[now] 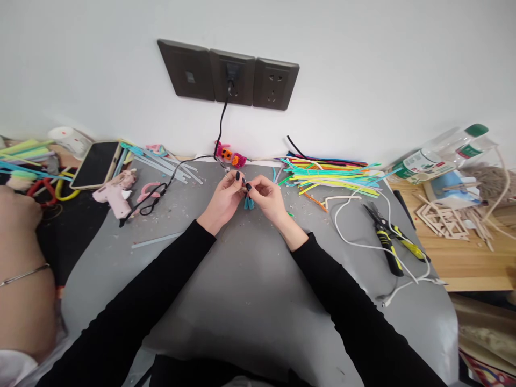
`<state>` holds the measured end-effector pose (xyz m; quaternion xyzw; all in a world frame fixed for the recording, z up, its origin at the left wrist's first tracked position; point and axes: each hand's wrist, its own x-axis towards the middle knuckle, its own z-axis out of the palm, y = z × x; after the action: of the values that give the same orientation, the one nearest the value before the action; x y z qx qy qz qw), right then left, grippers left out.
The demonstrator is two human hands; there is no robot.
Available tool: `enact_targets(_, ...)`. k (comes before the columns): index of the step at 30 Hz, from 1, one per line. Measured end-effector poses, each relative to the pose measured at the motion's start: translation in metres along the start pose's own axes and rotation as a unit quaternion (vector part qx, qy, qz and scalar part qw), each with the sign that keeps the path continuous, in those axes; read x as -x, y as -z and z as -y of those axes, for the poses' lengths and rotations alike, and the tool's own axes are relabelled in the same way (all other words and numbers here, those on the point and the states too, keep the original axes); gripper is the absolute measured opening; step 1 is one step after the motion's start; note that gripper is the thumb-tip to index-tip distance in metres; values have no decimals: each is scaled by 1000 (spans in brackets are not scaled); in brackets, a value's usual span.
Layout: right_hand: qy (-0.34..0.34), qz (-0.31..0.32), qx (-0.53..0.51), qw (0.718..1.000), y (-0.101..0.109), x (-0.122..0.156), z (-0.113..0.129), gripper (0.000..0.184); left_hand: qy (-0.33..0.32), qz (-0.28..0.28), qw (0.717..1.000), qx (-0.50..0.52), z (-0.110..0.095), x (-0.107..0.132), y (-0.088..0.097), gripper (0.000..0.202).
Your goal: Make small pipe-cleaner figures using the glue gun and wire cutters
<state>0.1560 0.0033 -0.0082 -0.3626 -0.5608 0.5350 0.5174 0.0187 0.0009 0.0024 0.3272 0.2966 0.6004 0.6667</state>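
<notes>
Both hands meet over the middle of the grey mat (242, 269). My left hand (226, 198) is closed, its thumb and fingers pinching a small teal fuzzy piece (249, 203) that looks like bent pipe cleaner. My right hand (266, 198) pinches at the top of the same piece, fingertips touching those of the left. Most of the piece is hidden behind the fingers; only its teal lower ends show. Just behind the hands lies a pink and orange pipe-cleaner figure (230, 155). To the right is a bundle of coloured pipe cleaners (330, 174).
A pink glue gun (116, 194) with a black cord lies left, near a phone (97, 164) and glue sticks (171, 164). Pliers (387, 234) and a white cable (341, 228) lie right, before a plastic bottle (439, 156). Another person's arm (24, 279) rests at far left.
</notes>
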Motion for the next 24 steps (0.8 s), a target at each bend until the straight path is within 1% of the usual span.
enact_targets(6,7,9,-19,1000,-1,0,5,44,12,-1,999,30,-3,-1,-2,29)
enact_targets(14,-3,18,-30,999,-2,-2,6,46,-35,-3,999,-17,-4,-1,-4,30)
enact_targets(19,4,25,-21,999,0,-2,7,43,-49,10,998,-44,-3,0,-3,35)
enact_targets(24,19,18,-22,999,1,-2,8,45,-70,19,996,-55,-2,-1,-4,43)
